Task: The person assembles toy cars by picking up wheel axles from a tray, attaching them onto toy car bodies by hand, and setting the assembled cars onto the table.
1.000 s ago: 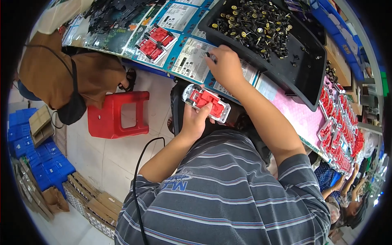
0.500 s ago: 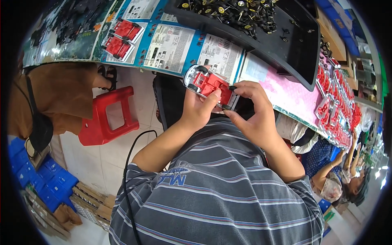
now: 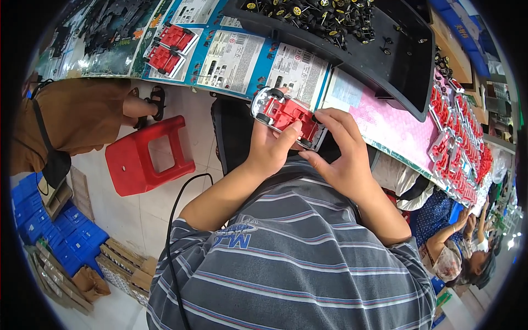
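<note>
A toy car (image 3: 286, 114) lies belly up in front of me, its red underside showing between white body edges, with black wheels at both ends. My left hand (image 3: 270, 147) is closed on it from below, the thumb lying across the red underside. At the car's right end, my right hand (image 3: 344, 149) curls around the wheels. Its fingertips touch the far wheel, while the thumb is close to the near wheel (image 3: 306, 143). Two more overturned cars (image 3: 169, 48) with red undersides sit side by side on the table at the left.
A black tray (image 3: 379, 77) of small wheels (image 3: 319, 16) stands across the table. Many red and white car parts (image 3: 456, 137) cover the right side. Black parts (image 3: 113, 27) lie far left. A red stool (image 3: 146, 157) and a standing person (image 3: 88, 115) are at left; another person (image 3: 445, 253) sits right.
The car in my hands has shifted slightly right. My right thumb has drawn a little away from the near wheel, and my right fingers have moved over the far wheel.
</note>
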